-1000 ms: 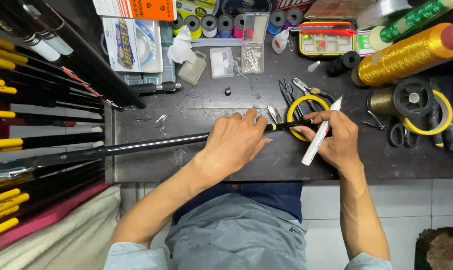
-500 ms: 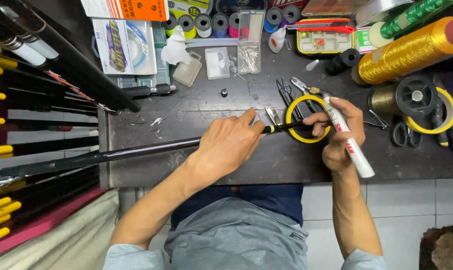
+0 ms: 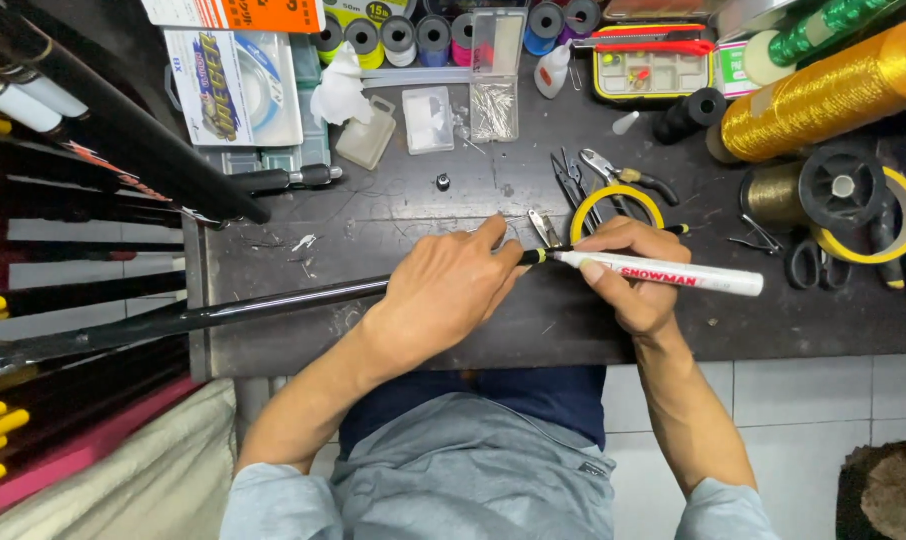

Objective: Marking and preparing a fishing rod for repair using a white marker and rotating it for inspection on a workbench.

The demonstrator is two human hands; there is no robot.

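A long black rod [image 3: 273, 305] lies across the dark desk [image 3: 393, 215], from the far left to the middle. It looks thin, stiff and smooth, so it may be light but slippery, and it could roll. The best place to hold it seems to be close to the tip, where the work is.

The left hand [image 3: 443, 290] rests on top of the rod there. Its fingers [image 3: 488, 240] are closed around it and pin it down.

The right hand [image 3: 628, 275] holds a white marker pen [image 3: 673, 272]. Its fingers are wrapped tight around the pen. The pen tip touches the rod end, beside a yellow tape ring [image 3: 618, 205] and some small pliers [image 3: 623, 175].
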